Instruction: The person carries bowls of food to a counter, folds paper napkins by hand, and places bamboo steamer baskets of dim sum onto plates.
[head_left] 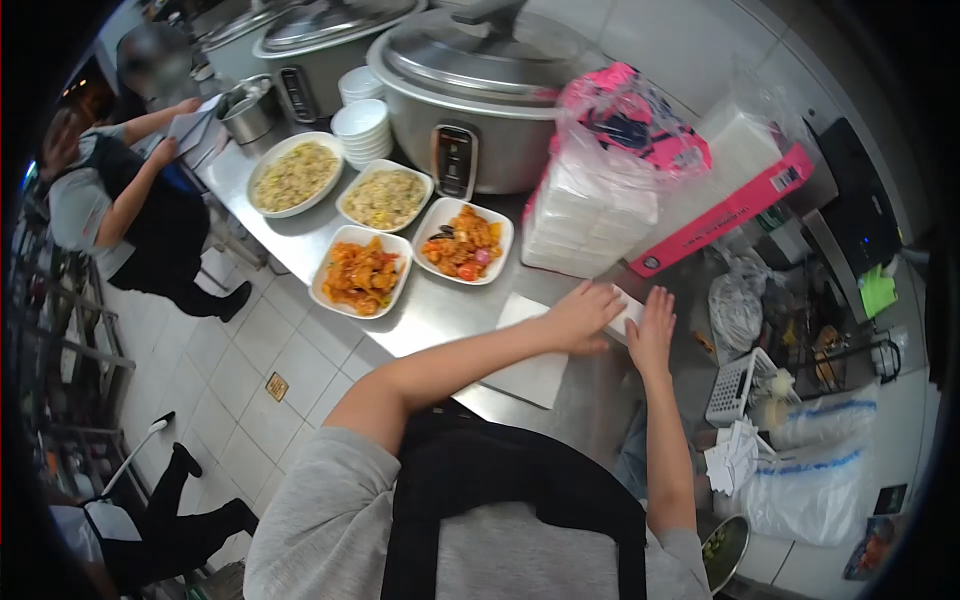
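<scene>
My left hand (582, 318) lies palm down with fingers stretched out, over the edge of a white sheet (535, 378) on the steel counter. Close beside it, my right hand (651, 330) also has straight fingers, pointing away from me. A small white folded piece (624, 312) lies between the two hands; the right hand appears to touch its edge. Just beyond the hands stands a plastic-wrapped stack of white napkins or boxes (588, 215), with a pink plastic bag (635, 125) on top.
Two dishes of saucy fried pieces (362, 273) (464, 243) and two of fried rice (386, 197) (296, 176) stand left on the counter (425, 325). Behind are stacked bowls (362, 125) and a large cooker (480, 90). A white basket (738, 385) sits right. People (130, 190) stand left.
</scene>
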